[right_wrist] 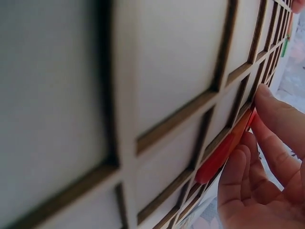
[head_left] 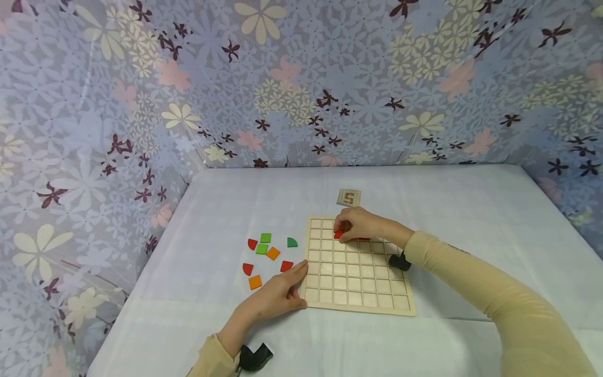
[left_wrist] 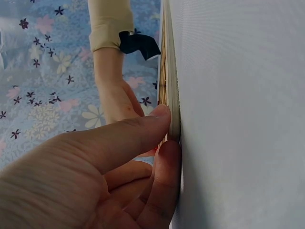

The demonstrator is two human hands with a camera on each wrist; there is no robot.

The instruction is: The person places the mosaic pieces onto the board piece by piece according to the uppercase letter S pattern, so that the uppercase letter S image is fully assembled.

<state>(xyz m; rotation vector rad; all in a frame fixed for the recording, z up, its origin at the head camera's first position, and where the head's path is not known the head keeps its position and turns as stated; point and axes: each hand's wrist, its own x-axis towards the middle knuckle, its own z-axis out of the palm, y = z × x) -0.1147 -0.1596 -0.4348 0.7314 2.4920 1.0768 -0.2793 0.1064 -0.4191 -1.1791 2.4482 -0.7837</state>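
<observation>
A pale wooden grid board (head_left: 340, 269) lies flat on the table. My left hand (head_left: 275, 294) holds its left edge, the thumb near the front corner. In the left wrist view the thumb and a finger pinch the board's edge (left_wrist: 172, 90). My right hand (head_left: 361, 223) is over the far rows, pinching a red tile (head_left: 338, 234) at a cell there. In the right wrist view, a rounded red tile (right_wrist: 215, 161) and an orange tile (right_wrist: 239, 128) sit in the board beside the right fingers, which partly hide that row.
Left of the board lie loose tiles: red quarter-rounds (head_left: 247, 269), light green squares (head_left: 266, 237), orange squares (head_left: 255, 282) and a dark green quarter-round (head_left: 292, 242). A small pattern card (head_left: 349, 198) with an S-like figure lies behind the board. Floral cloth (head_left: 292, 84) hangs behind the table.
</observation>
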